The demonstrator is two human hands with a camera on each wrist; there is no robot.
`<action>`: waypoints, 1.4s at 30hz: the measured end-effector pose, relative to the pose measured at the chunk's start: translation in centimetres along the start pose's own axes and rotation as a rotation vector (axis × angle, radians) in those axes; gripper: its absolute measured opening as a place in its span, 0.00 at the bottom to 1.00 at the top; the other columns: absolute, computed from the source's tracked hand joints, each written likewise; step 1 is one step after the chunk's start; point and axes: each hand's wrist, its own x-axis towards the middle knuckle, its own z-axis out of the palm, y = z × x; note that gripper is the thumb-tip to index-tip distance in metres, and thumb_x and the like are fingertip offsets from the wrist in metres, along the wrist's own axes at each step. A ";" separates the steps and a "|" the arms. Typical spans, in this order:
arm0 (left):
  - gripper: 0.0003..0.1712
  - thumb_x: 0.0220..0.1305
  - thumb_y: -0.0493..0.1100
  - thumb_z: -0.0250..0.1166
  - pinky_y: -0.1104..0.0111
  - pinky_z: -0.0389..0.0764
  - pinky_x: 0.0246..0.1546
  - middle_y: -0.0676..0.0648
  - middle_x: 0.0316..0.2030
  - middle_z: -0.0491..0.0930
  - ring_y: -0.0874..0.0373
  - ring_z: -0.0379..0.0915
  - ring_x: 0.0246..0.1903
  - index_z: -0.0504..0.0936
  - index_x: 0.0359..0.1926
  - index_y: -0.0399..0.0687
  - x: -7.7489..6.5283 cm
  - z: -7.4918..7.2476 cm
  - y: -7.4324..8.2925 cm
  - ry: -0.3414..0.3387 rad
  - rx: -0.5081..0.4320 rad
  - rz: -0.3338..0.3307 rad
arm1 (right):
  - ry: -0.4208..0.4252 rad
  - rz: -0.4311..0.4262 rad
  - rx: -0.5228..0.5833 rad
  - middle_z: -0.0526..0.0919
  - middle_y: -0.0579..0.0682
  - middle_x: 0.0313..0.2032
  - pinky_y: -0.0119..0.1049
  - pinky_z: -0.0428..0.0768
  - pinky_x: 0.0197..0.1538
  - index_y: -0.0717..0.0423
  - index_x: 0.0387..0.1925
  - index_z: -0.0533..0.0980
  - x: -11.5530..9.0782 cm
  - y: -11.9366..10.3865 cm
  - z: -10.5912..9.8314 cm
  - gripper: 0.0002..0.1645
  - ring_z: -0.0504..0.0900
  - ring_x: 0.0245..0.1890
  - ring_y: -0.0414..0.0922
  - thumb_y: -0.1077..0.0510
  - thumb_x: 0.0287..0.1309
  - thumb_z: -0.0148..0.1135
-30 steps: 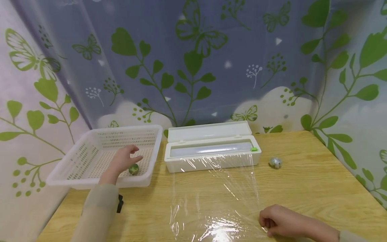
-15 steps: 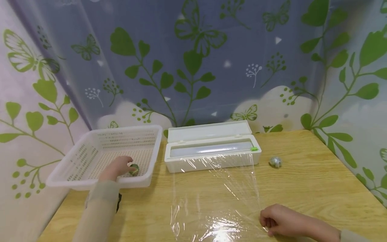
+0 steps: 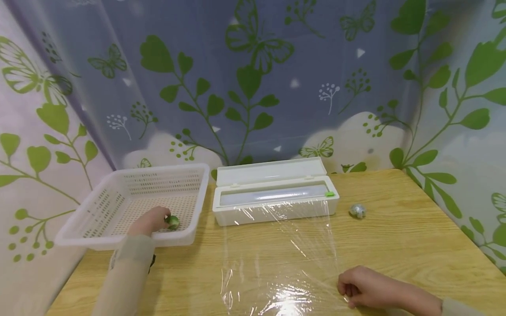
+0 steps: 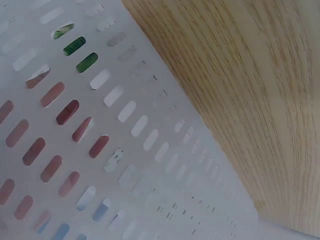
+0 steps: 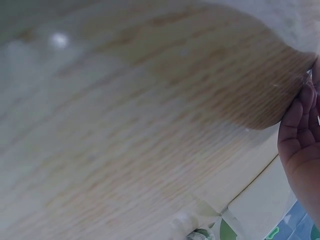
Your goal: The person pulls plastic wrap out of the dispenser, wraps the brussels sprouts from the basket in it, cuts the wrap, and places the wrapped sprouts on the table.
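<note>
My left hand (image 3: pixel 149 221) reaches into the white plastic basket (image 3: pixel 202 193) and holds a small round green thing (image 3: pixel 172 222) at its fingertips. Its kind is unclear. Through the basket's slotted wall in the left wrist view, green patches of the round thing (image 4: pixel 75 46) and parts of the hand show. A sheet of clear cling film (image 3: pixel 276 263) runs from the white dispenser box (image 3: pixel 272 215) toward the table's near side. At its lower right corner my right hand (image 3: pixel 367 287) pinches the film; the right wrist view shows the fingers (image 5: pixel 300 120) gathered on its edge.
The dispenser's lid (image 3: pixel 272 171) stands raised at the back, with a green slider (image 3: pixel 330 194) on the box's right end. A small silvery ball (image 3: pixel 357 211) lies right of the box on the wooden table (image 3: pixel 395 245). A patterned curtain (image 3: pixel 269 109) hangs behind.
My left hand has come down in the basket and its fingers have closed round the green thing. My right hand has stayed at the film's corner.
</note>
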 end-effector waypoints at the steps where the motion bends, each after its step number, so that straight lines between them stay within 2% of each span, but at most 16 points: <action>1: 0.13 0.52 0.31 0.61 0.54 0.71 0.42 0.38 0.36 0.76 0.45 0.71 0.39 0.74 0.40 0.30 0.0 0.0 -0.1 0.000 0.010 0.001 | -0.001 -0.001 0.001 0.68 0.31 0.23 0.23 0.69 0.23 0.48 0.26 0.70 0.0 0.0 0.0 0.10 0.67 0.23 0.27 0.56 0.44 0.66; 7: 0.08 0.49 0.33 0.64 0.60 0.72 0.33 0.48 0.28 0.75 0.54 0.69 0.30 0.74 0.32 0.38 -0.2 0.0 -0.2 0.002 -0.010 -0.038 | -0.002 -0.001 0.001 0.68 0.31 0.23 0.24 0.69 0.24 0.48 0.26 0.70 0.2 -0.1 0.0 0.10 0.67 0.23 0.27 0.56 0.44 0.66; 11: 0.09 0.49 0.32 0.64 0.63 0.70 0.30 0.49 0.25 0.72 0.56 0.66 0.27 0.72 0.30 0.40 -0.2 0.1 -0.4 0.034 -0.032 -0.008 | -0.007 0.001 0.005 0.68 0.31 0.23 0.24 0.69 0.24 0.48 0.26 0.70 0.4 -0.2 0.0 0.10 0.67 0.23 0.27 0.55 0.44 0.65; 16: 0.12 0.49 0.34 0.65 0.63 0.68 0.26 0.48 0.23 0.71 0.55 0.64 0.24 0.69 0.29 0.38 -0.4 -0.2 -0.6 0.158 -0.046 0.055 | -0.012 -0.001 0.018 0.68 0.31 0.23 0.24 0.70 0.24 0.48 0.26 0.70 0.5 -0.3 0.1 0.10 0.67 0.23 0.27 0.55 0.45 0.65; 21: 0.16 0.51 0.35 0.64 0.58 0.73 0.29 0.38 0.29 0.75 0.48 0.71 0.29 0.70 0.38 0.29 -1.1 -1.2 0.2 0.302 -0.080 0.099 | -0.020 0.017 0.048 0.69 0.31 0.23 0.25 0.70 0.24 0.49 0.26 0.71 0.4 -0.4 0.1 0.10 0.67 0.23 0.27 0.56 0.45 0.65; 24: 0.20 0.52 0.36 0.63 0.56 0.74 0.33 0.36 0.32 0.76 0.44 0.73 0.33 0.70 0.44 0.27 -1.8 -1.9 1.6 0.376 -0.102 0.116 | -0.014 0.023 0.046 0.68 0.31 0.23 0.25 0.70 0.24 0.49 0.26 0.70 0.3 -0.5 0.0 0.10 0.67 0.23 0.28 0.57 0.45 0.65; 28: 0.21 0.53 0.38 0.64 0.56 0.75 0.34 0.38 0.33 0.77 0.45 0.74 0.34 0.72 0.46 0.30 -3.1 -2.5 4.2 0.472 -0.146 0.122 | -0.012 0.029 0.050 0.68 0.32 0.23 0.25 0.70 0.24 0.49 0.26 0.70 0.1 -0.5 -0.2 0.10 0.67 0.23 0.28 0.56 0.45 0.65; 31: 0.19 0.51 0.39 0.65 0.57 0.76 0.32 0.38 0.34 0.78 0.46 0.75 0.33 0.75 0.43 0.32 -3.9 -2.5 6.6 0.545 -0.163 0.156 | -0.013 0.032 0.053 0.68 0.32 0.23 0.25 0.70 0.24 0.48 0.26 0.70 0.0 -0.4 -0.2 0.10 0.67 0.23 0.28 0.56 0.45 0.65; 35: 0.17 0.48 0.38 0.67 0.61 0.77 0.29 0.39 0.34 0.77 0.48 0.76 0.31 0.76 0.38 0.33 -4.5 -1.8 9.6 0.599 -0.190 0.237 | -0.008 0.032 0.048 0.68 0.31 0.23 0.25 0.70 0.24 0.48 0.26 0.70 0.0 -0.3 -0.1 0.10 0.67 0.23 0.28 0.57 0.45 0.65; 38: 0.16 0.45 0.38 0.69 0.65 0.77 0.28 0.42 0.31 0.78 0.52 0.77 0.29 0.76 0.35 0.34 -4.8 -0.8 11.8 0.594 -0.222 0.302 | -0.008 0.032 0.050 0.68 0.31 0.23 0.25 0.70 0.24 0.48 0.26 0.70 0.0 -0.4 -0.1 0.10 0.67 0.23 0.28 0.56 0.45 0.65; 42: 0.14 0.44 0.40 0.69 0.73 0.75 0.26 0.47 0.28 0.78 0.57 0.76 0.27 0.76 0.31 0.38 -5.2 0.9 14.6 0.503 -0.236 0.388 | -0.007 0.031 0.050 0.68 0.31 0.23 0.25 0.70 0.24 0.48 0.27 0.70 0.1 -0.4 -0.1 0.10 0.67 0.23 0.28 0.56 0.46 0.65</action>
